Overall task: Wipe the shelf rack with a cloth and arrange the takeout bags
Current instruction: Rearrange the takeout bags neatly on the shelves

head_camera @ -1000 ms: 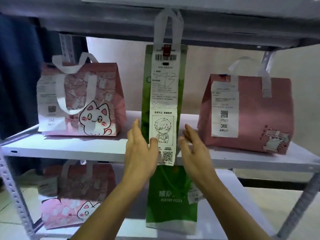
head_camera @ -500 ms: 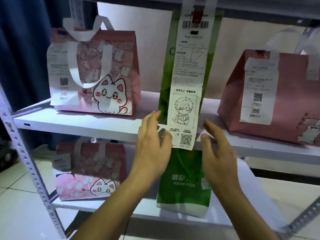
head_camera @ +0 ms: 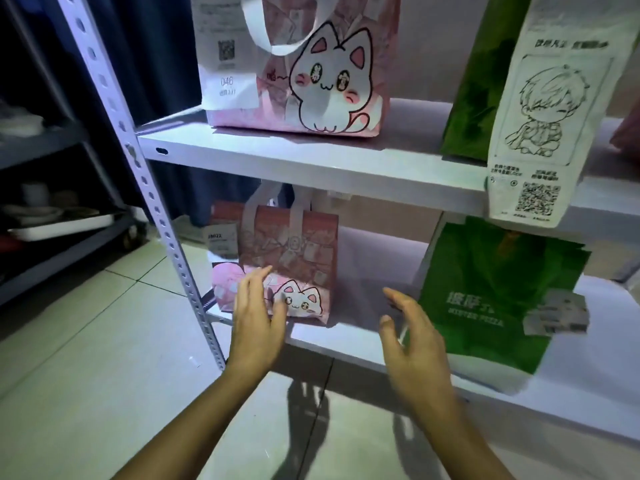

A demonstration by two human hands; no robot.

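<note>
A white metal shelf rack (head_camera: 311,161) holds takeout bags. On the lower shelf (head_camera: 349,341) stands a small pink cat bag (head_camera: 294,258), with a green pizza bag (head_camera: 491,292) to its right. My left hand (head_camera: 258,317) is spread in front of the small pink bag's lower left, fingers straight. My right hand (head_camera: 412,334) hovers between the two lower bags, fingers loosely curved and holding nothing. On the upper shelf sit a larger pink cat bag (head_camera: 311,74) and a tall green bag (head_camera: 485,74) with a long receipt (head_camera: 547,126) hanging over the shelf edge. No cloth is visible.
The rack's perforated upright post (head_camera: 138,161) runs down the left. A dark trolley (head_camera: 52,216) with a white tray and dishes stands at far left. Pale floor tiles (head_camera: 86,375) lie below. A dark curtain (head_camera: 152,46) hangs behind.
Both hands have dropped from the tall green bag's receipt on the upper shelf down to the lower shelf. The view has tilted downward and leftward.
</note>
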